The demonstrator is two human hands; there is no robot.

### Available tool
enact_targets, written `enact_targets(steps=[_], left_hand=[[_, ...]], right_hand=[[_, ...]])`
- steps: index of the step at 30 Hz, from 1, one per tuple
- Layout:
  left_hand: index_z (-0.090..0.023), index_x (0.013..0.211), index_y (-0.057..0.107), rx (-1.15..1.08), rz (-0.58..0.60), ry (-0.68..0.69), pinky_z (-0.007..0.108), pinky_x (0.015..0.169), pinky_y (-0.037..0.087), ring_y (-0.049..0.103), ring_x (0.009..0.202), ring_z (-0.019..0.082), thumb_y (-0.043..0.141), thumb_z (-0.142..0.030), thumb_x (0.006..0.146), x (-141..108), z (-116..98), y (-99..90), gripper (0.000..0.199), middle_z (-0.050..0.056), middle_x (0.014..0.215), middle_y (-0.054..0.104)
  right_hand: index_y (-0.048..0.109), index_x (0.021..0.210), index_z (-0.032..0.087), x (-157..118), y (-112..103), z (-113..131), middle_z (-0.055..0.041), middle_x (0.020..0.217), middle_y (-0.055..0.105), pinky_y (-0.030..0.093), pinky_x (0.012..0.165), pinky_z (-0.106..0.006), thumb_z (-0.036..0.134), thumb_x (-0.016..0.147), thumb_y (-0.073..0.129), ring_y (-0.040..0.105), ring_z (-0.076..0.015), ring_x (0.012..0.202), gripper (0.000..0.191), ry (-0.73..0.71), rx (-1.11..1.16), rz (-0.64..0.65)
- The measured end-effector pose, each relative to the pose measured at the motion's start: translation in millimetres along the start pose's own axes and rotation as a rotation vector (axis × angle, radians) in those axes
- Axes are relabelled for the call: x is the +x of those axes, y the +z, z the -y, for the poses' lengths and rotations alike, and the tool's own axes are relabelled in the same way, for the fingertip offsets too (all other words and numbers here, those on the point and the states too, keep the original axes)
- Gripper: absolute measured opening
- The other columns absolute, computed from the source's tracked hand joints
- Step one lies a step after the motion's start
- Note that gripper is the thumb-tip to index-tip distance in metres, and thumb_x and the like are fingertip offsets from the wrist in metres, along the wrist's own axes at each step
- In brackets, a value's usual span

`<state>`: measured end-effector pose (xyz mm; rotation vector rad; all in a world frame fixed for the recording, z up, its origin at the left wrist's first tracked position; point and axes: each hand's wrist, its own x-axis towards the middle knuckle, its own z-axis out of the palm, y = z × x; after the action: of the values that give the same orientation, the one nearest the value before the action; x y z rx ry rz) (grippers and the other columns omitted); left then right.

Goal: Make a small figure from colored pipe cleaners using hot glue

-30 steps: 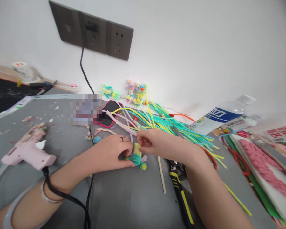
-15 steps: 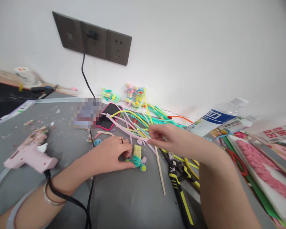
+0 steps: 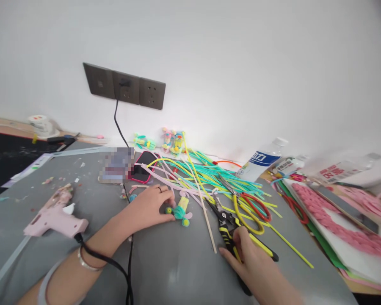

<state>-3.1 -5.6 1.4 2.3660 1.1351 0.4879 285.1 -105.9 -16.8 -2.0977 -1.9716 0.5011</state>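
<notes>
**Right hand drops from the pipe cleaners to the pliers; left hand stays by the small figure**

Half a second ago the right hand hung near the centre of the frame; now it is at the lower right, and the view has tilted so that the socket panel sits lower, at the upper left.

A grey table fills the lower frame, meeting a white wall. Three finished figures line its foot, top centre of the tabletop. Below them lie a pink-edged phone and the tangled pipe cleaners; scissors rest right of centre, while a bottle leans farther right. At middle left is a pink glue gun, its cord crossing the left forearm.

The yellow-and-teal figure lies on the table just below centre. The left hand comes in from the lower left, palm down, fingers curled, thumb at the figure's left end; whether it pinches cannot be told. The right hand is half-curled, thumb and fingers on either side of one pliers handle; how firmly, I cannot tell.
</notes>
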Motion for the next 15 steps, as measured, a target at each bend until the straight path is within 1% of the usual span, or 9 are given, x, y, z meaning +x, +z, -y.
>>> enact_targets(steps=[1, 2, 3, 5, 6, 8, 10, 12, 15], left_hand=[[-0.022, 0.087, 0.059, 0.008, -0.029, -0.011, 0.031, 0.077, 0.043, 0.058, 0.089, 0.02, 0.068, -0.027, 0.079, 0, 2, -1.9, 0.013, 0.001, 0.094, 0.063], [-0.022, 0.09, 0.058, 0.025, -0.07, -0.031, 0.032, 0.079, 0.044, 0.058, 0.091, 0.021, 0.066, -0.025, 0.08, -1, 4, -3.8, 0.013, 0.001, 0.096, 0.063], [-0.022, 0.094, 0.057, 0.031, -0.1, -0.046, 0.033, 0.08, 0.044, 0.058, 0.095, 0.022, 0.062, -0.023, 0.082, -1, 6, -5.5, 0.013, 0.002, 0.101, 0.063], [-0.022, 0.1, 0.057, 0.024, -0.171, -0.05, 0.035, 0.083, 0.045, 0.056, 0.103, 0.024, 0.055, -0.018, 0.085, -1, 12, -7.4, 0.016, 0.004, 0.107, 0.064], [-0.022, 0.103, 0.057, 0.013, -0.194, -0.046, 0.034, 0.083, 0.045, 0.056, 0.103, 0.023, 0.051, -0.015, 0.085, -1, 14, -7.5, 0.02, 0.005, 0.107, 0.064], [-0.022, 0.099, 0.058, -0.022, -0.192, -0.066, 0.031, 0.077, 0.046, 0.058, 0.094, 0.02, 0.047, -0.01, 0.083, 0, 16, -6.1, 0.023, 0.004, 0.103, 0.064], [-0.021, 0.094, 0.059, -0.042, -0.2, -0.079, 0.031, 0.075, 0.046, 0.059, 0.087, 0.019, 0.048, -0.014, 0.085, 0, 14, -2.9, 0.016, 0.003, 0.095, 0.064], [-0.021, 0.093, 0.059, -0.06, -0.202, -0.036, 0.033, 0.078, 0.047, 0.06, 0.087, 0.019, 0.054, -0.026, 0.088, 1, 9, 1.3, 0.009, 0.003, 0.093, 0.064], [-0.021, 0.094, 0.062, -0.025, -0.14, 0.039, 0.035, 0.083, 0.048, 0.058, 0.097, 0.023, 0.067, -0.034, 0.082, 1, -1, 6.8, 0.018, 0.004, 0.099, 0.063]], right_hand=[[0.039, 0.083, 0.025, -3, 4, -4, 0.002, 0.059, 0.054, 0.04, 0.052, -0.029, 0.042, 0.082, 0.049, 0.054, -0.0201, 0.051, 0.019, 0.011, 0.029, -0.041], [0.04, 0.084, 0.025, -6, 6, -8, 0.0023, 0.058, 0.054, 0.04, 0.053, -0.029, 0.04, 0.081, 0.049, 0.054, -0.0203, 0.051, 0.018, 0.019, 0.047, -0.053], [0.042, 0.084, 0.025, -8, 6, -10, 0.0023, 0.058, 0.053, 0.04, 0.052, -0.029, 0.039, 0.08, 0.05, 0.054, -0.0203, 0.051, 0.016, 0.029, 0.051, -0.04], [0.046, 0.079, 0.024, -10, 2, -11, 0.0021, 0.057, 0.053, 0.039, 0.052, -0.028, 0.035, 0.075, 0.052, 0.055, -0.02, 0.051, 0.013, 0.045, 0.034, 0.025], [0.046, 0.076, 0.024, -12, -2, -11, 0.0018, 0.057, 0.053, 0.038, 0.051, -0.027, 0.033, 0.072, 0.053, 0.055, -0.0197, 0.052, 0.011, 0.05, 0.021, 0.05], [0.046, 0.071, 0.024, -16, -7, -11, 0.0007, 0.057, 0.054, 0.038, 0.052, -0.027, 0.032, 0.07, 0.052, 0.054, -0.0194, 0.053, 0.01, 0.056, 0.003, 0.047], [0.047, 0.07, 0.024, -22, -9, -13, -0.0011, 0.059, 0.057, 0.04, 0.054, -0.029, 0.034, 0.069, 0.051, 0.055, -0.0203, 0.054, 0.011, 0.06, 0.016, 0.011], [0.052, 0.076, 0.023, -27, -8, -17, -0.0049, 0.067, 0.064, 0.045, 0.058, -0.031, 0.039, 0.071, 0.05, 0.061, -0.0232, 0.061, 0.016, 0.067, 0.083, -0.022], [0.058, 0.089, 0.022, -32, -1, -26, -0.0093, 0.085, 0.071, 0.05, 0.067, -0.032, 0.047, 0.076, 0.05, 0.066, -0.0262, 0.076, 0.03, 0.087, 0.229, -0.047]])
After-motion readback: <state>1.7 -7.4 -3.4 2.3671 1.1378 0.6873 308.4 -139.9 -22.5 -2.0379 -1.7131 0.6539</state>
